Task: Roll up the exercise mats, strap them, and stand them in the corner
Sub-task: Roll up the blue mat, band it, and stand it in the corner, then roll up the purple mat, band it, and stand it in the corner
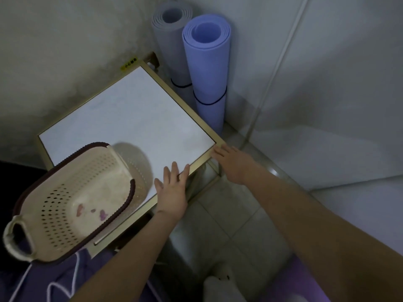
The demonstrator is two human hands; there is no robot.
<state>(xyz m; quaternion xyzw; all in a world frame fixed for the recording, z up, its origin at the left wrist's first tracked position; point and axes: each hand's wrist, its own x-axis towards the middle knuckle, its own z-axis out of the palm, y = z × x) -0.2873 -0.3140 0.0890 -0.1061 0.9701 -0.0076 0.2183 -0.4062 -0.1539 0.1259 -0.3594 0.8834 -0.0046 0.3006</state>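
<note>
Two rolled exercise mats stand upright in the wall corner at the top. The purple mat (207,68) is in front, with a thin dark strap around it. Behind it to the left, the grey mat (170,40) also has a dark strap. My left hand (172,188) lies flat with spread fingers on the near right edge of a small white-topped table (122,118). My right hand (233,162) rests on the table's right corner, fingers over the gold frame. Neither hand touches the mats.
A beige perforated plastic basket (72,203) with a dark rim sits on the table's near left side, overhanging the edge. Pale floor tiles (229,214) lie to the right of the table. White wall panels rise at the right.
</note>
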